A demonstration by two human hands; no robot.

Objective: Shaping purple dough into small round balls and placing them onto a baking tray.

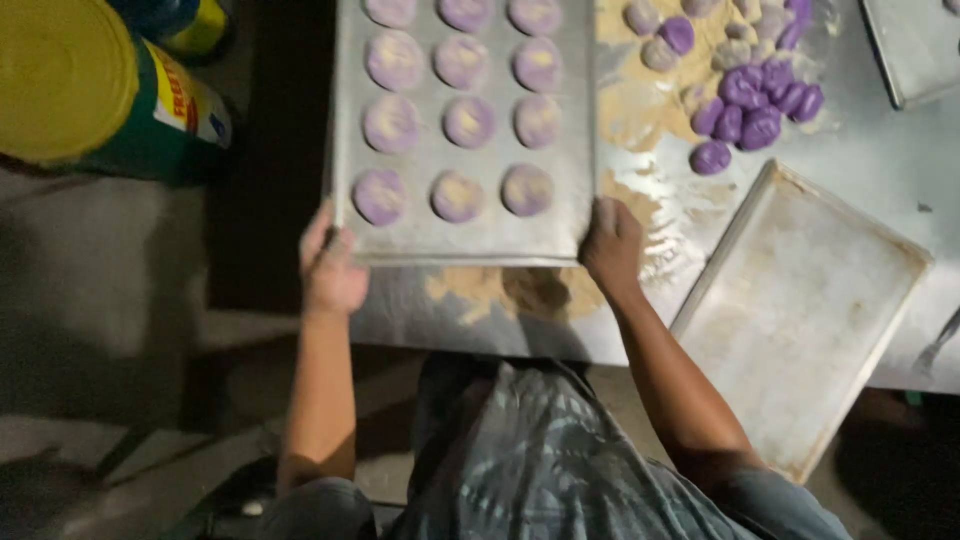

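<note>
Head view: left hand (330,265) and right hand (610,245) grip baking tray (465,235), lengthwise away.

An empty metal tray (800,310) lies tilted on the steel bench (880,170). Loose purple dough balls (755,105) sit on scattered flour (640,110). A yellow-lidded green can (95,95) stands far left.

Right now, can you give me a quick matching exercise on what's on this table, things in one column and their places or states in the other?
Things:
1. Metal baking tray of flattened purple dough discs
2. Empty pale metal tray
3. Pile of purple dough balls
4. Yellow-lidded green can

States:
A. far left
B. loose on floured table
C. held by left hand and right hand
D. overhanging table edge, right

Pairs: 1-C, 2-D, 3-B, 4-A
</note>
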